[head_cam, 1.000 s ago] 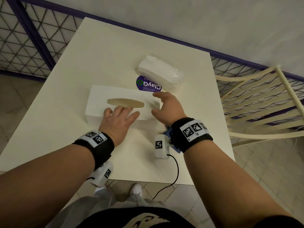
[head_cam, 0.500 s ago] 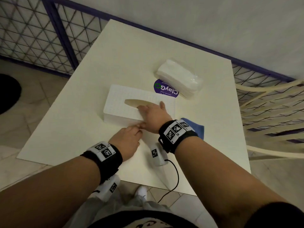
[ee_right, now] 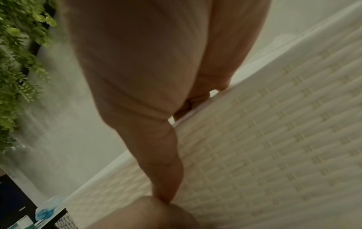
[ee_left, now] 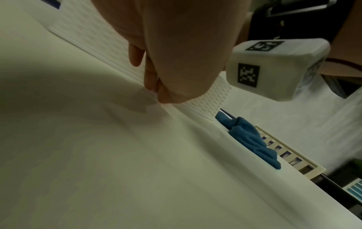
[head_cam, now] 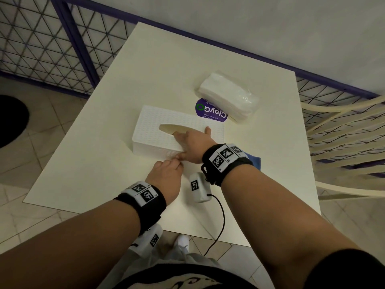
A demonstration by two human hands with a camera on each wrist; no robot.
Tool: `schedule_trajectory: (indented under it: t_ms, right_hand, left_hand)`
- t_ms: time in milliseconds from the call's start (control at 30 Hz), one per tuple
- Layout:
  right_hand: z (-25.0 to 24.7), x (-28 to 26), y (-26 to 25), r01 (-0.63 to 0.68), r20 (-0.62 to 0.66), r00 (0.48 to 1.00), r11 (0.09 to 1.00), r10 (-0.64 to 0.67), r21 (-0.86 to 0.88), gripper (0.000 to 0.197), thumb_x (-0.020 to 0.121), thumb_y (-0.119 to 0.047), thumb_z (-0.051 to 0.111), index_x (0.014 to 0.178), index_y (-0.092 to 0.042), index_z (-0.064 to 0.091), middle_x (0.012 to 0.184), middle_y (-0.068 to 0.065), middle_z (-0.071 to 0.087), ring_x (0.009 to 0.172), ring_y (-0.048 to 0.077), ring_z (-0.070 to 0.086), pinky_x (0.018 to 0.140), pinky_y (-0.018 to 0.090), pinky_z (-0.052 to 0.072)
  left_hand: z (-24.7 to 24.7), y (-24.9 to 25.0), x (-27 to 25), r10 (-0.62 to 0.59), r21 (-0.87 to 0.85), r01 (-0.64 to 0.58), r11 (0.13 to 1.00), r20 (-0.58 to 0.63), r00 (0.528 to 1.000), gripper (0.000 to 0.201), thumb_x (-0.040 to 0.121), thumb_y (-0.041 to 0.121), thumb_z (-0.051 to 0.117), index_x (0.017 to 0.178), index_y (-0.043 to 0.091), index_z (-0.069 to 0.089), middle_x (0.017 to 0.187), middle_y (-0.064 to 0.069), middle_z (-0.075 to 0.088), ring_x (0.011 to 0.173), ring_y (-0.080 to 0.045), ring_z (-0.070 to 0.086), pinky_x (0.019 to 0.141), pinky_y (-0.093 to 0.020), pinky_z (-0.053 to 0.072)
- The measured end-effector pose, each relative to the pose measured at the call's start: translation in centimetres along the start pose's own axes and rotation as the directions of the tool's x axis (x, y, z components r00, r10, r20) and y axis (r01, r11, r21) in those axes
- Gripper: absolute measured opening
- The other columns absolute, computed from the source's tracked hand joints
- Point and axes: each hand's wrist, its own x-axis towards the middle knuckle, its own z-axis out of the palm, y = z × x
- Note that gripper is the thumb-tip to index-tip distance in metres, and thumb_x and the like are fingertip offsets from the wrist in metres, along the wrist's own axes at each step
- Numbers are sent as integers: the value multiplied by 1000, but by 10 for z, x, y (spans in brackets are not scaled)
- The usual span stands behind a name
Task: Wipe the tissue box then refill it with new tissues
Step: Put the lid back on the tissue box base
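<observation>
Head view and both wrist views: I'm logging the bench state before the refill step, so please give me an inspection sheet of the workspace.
Surface: white table, no spills seen.
Job's things: white tissue box lies flat, slot up, no tissue showing in the slot; wrapped tissue pack lies beyond it, apart; blue cloth lies crumpled at the box's right end.
Clutter: round purple ClayGo sticker between box and pack.
Hands: right hand rests on the box top, thumb on the near side; left hand pinches at the box's lower near edge.
Cables: black cable runs off the near table edge.
Surroundings: wire fence, cream chair, tiled floor.
</observation>
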Motion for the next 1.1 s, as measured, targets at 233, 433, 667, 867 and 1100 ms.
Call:
schedule_trajectory:
  t_ms: [233, 433, 667, 867, 1100]
  right_hand:
    - [-12, -2, 4, -9, 41, 999, 999, 7, 41, 54, 84, -43, 61, 129, -20, 43, 93, -6, 52, 108, 23, 56, 106, 64, 21]
    - [-5, -3, 0, -13, 21, 1000, 999, 12, 47, 57, 84, -41, 60, 134, -22, 40, 106, -1, 63, 111, 23, 56, 107, 64, 19]
    - [-7, -4, -1, -27, 27, 999, 999, 26, 45, 55, 84, -40, 59, 133, -23, 40, 102, -2, 61, 110, 23, 56, 106, 63, 22]
    - [-31, -8, 3, -41, 9, 999, 997, 40, 63, 62, 86, -44, 59, 140, -22, 37, 122, 4, 59, 119, 27, 53, 105, 59, 30]
    - [-29, -16, 8, -95, -27, 995, 987, 99, 133, 66, 80, -38, 60, 141, -27, 37, 119, 2, 59, 116, 26, 53, 109, 63, 22]
  left_hand:
    - [1, 0, -2, -8, 28, 8, 1000, 10, 1000, 57, 88, 13, 38, 144, 9, 30, 135, -4, 45, 118, -25, 44, 96, -37, 28]
    - [-4, 5, 1, -26, 4, 26, 1000, 13, 1000, 49, 89, 10, 37, 138, 8, 38, 136, -7, 44, 118, -26, 44, 95, -35, 28]
    - [-10, 9, 4, -50, 50, 48, 998, 49, 998, 46, 92, 12, 34, 137, 12, 35, 139, -5, 40, 122, -23, 40, 96, -34, 26]
    - [-19, 10, 10, -49, 34, 48, 998, 47, 998, 38, 90, 10, 36, 126, 15, 45, 127, -2, 47, 118, -22, 41, 95, -34, 24]
    - [-17, -5, 7, 34, -96, -21, 995, 131, 991, 53, 84, 6, 45, 136, 13, 44, 137, -5, 43, 122, -26, 43, 101, -36, 35]
